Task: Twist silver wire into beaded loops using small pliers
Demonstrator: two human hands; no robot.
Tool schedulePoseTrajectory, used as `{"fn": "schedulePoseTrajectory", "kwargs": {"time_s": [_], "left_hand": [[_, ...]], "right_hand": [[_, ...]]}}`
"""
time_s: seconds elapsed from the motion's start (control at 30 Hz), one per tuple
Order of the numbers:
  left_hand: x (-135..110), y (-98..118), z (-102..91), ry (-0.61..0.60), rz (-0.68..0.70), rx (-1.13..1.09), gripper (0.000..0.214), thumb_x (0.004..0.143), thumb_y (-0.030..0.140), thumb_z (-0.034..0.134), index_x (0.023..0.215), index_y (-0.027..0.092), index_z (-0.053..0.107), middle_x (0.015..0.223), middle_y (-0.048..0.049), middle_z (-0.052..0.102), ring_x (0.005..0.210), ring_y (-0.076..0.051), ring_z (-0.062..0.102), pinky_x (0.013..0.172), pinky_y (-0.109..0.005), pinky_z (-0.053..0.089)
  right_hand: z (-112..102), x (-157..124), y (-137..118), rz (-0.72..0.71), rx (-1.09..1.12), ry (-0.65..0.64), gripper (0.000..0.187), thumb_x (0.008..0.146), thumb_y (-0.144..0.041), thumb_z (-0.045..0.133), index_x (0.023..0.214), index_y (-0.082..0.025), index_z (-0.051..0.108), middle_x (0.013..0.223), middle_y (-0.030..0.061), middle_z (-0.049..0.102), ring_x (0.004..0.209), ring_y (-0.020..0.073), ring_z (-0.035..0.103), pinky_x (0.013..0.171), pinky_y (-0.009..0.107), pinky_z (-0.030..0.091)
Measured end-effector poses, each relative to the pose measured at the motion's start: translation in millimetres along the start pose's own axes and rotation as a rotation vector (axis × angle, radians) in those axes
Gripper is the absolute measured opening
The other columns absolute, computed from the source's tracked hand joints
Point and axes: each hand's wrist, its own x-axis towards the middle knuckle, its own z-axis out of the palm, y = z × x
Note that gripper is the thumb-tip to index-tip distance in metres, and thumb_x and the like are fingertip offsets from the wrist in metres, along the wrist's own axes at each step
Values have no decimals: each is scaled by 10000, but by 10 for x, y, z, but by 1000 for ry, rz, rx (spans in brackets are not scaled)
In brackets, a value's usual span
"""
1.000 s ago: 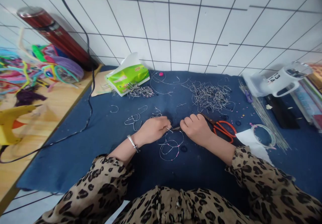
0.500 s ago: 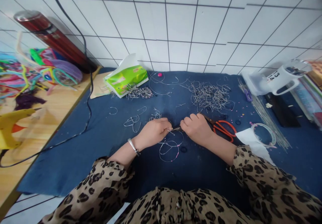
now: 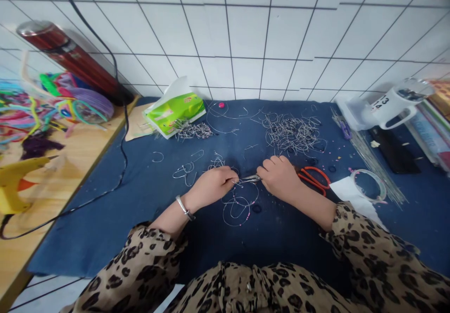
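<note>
My left hand (image 3: 218,184) is closed in a pinch on a thin silver wire (image 3: 239,184) whose end sticks out past the fingertips. My right hand (image 3: 279,177) is wrapped round a pair of pliers (image 3: 251,178); their metal jaws point left and reach close to the left fingertips. Whether the jaws touch the wire, I cannot tell. Just below the hands lie thin wire loops (image 3: 230,223) with pink beads. Several bent wire pieces (image 3: 188,168) are beside my left hand. Orange-handled scissors (image 3: 312,179) lie right of my right hand.
A tangled wire pile (image 3: 291,133) sits behind on the blue cloth (image 3: 116,228). A green tissue pack (image 3: 176,111) stands at the back left. To the right are straight wires (image 3: 378,170), a tape roll (image 3: 369,185) and a white mug (image 3: 397,106). A black cable (image 3: 121,146) crosses the left side.
My right hand has moved slightly right, drawing the pliers back so more of their jaws shows. My left hand keeps its pinch, shifted a little left.
</note>
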Motion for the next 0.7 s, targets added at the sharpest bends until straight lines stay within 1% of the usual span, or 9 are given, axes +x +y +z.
{"fn": "schedulePoseTrajectory", "kwargs": {"time_s": [0.17, 0.3, 0.43, 0.7], "left_hand": [[16, 50, 29, 14, 0, -10, 198, 840, 155, 448, 823, 198, 640, 788, -19, 615, 718, -127, 556, 696, -258, 442], [20, 66, 74, 29, -1, -17, 188, 839, 151, 459, 852, 206, 638, 804, -17, 615, 750, -130, 562, 707, -263, 445], [16, 70, 126, 50, -9, -9, 169, 839, 159, 476, 861, 211, 635, 839, -20, 617, 772, -136, 567, 721, -268, 454], [24, 113, 145, 20, -41, 19, 159, 861, 198, 477, 892, 214, 633, 869, -25, 608, 801, -144, 568, 742, -270, 456]], "right_hand": [[-8, -14, -15, -21, -7, 5, 188, 840, -154, 424, 769, -159, 599, 761, 70, 517, 765, 193, 365, 686, 346, 219], [-48, -26, -29, -60, -32, 14, 227, 859, -130, 389, 783, -154, 601, 755, 71, 517, 751, 192, 362, 675, 352, 218], [-77, -44, -38, -68, -40, 12, 239, 866, -123, 379, 780, -154, 600, 749, 73, 515, 744, 193, 363, 658, 354, 212], [-75, -71, -32, -79, -50, 30, 219, 850, -96, 396, 759, -146, 589, 726, 68, 505, 727, 188, 374, 638, 349, 206]]}}
